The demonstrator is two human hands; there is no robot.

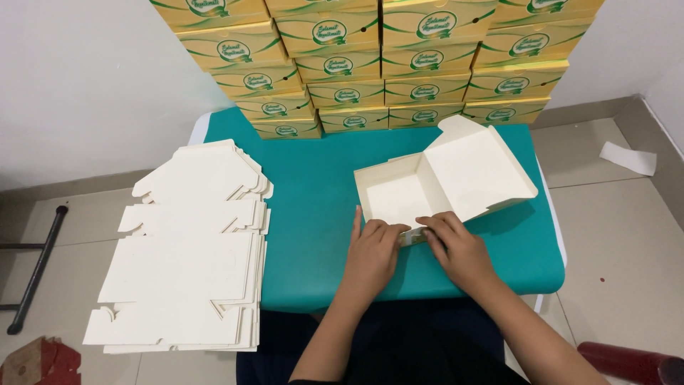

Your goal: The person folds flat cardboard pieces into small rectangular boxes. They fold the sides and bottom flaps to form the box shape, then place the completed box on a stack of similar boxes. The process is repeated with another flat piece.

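Head view: the near wall of the half-folded cream cardboard box (399, 196) was pinched by curled fingers of left hand (372, 251) and right hand (456, 246) on the teal table (313, 214).

Small packaging workroom: finished yellow-green boxes (377, 64) stacked at 12 o'clock, flat die-cut cardboard blanks (185, 249) piled at 9 o'clock, teal counter (313, 214), tiled floor (620, 235).
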